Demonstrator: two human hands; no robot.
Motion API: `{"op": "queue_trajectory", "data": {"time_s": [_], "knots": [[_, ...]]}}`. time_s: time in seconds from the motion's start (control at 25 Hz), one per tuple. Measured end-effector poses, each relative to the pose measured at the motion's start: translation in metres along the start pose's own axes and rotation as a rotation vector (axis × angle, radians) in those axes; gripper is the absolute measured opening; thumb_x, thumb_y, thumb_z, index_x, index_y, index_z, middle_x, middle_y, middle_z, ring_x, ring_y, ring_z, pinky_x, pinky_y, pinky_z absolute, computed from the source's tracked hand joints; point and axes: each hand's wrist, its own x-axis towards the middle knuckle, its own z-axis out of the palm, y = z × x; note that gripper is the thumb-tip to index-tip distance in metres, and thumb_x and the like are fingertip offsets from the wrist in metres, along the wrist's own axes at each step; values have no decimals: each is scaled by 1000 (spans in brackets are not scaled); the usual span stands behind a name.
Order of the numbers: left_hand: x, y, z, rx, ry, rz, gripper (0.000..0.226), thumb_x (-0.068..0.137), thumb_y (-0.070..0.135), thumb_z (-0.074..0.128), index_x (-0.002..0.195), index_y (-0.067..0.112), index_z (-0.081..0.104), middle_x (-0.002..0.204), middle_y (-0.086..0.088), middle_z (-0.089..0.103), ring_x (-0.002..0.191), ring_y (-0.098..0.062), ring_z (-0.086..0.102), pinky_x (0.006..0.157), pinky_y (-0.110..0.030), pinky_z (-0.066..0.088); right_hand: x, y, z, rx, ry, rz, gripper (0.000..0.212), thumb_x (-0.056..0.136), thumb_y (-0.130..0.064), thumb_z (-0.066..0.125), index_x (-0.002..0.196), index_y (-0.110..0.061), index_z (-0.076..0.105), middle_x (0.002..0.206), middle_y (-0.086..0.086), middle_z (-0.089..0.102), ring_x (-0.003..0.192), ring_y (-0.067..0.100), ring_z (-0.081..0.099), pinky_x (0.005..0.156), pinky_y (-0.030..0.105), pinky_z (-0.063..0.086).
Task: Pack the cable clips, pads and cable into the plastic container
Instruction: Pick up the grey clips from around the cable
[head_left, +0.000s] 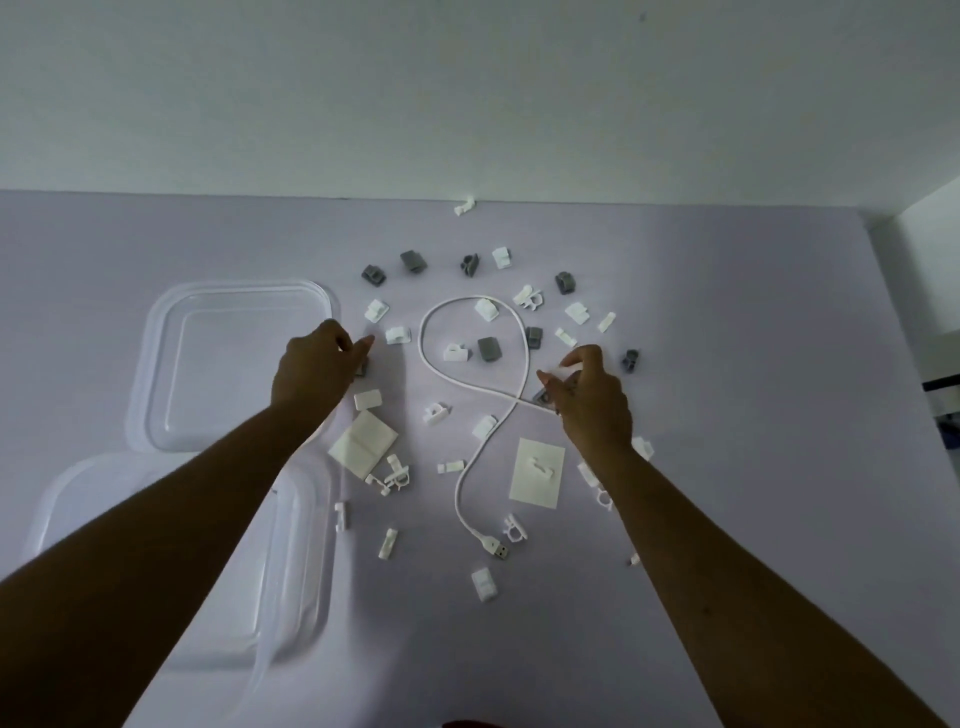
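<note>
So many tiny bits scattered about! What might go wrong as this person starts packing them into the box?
1. One white clip lies far off at the table's back edge, apart from the rest, so it may be forgotten.
2. The cable loops around and between several clips; pulling it could drag or scatter them.
3. The right hand seems to pinch several small pieces at once above the cable, so one might slip out on the way to the clear container.

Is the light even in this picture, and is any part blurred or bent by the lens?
Head view: uneven light, brightest on the table around the cable, dim at the edges; both forearms dark. Left hand slightly motion-blurred; right hand sharper. The wide lens bends the table's far edge, and the clear container is faint.
</note>
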Motion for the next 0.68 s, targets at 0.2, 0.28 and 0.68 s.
{"op": "queue_trajectory", "data": {"time_s": [0.2,0.28,0.68], "knots": [[10,14,8,463,31,149,47,92,46,53,114,6,45,91,-17,64,77,-34,64,60,-35,45,0,2,8,-437,-66,-98,41,92,-41,56,118,-13,43,105,14,69,92,31,67,76,37,54],[12,16,12,537,19,156,44,94,42,51,117,5,45,96,-17,64,83,-35,64,61,-35,42,0,0,12,-496,-81,-117,40,93,-42,55,118,-12,43,105,13,68,93,31,67,74,36,53],[18,1,20,527,-34,160,30,98,31,46,106,3,52,98,-18,61,89,-38,62,66,-36,40,5,-2,17,-482,-132,-138,26,97,-34,50,112,-12,47,100,12,67,90,27,65,69,31,48]]}}
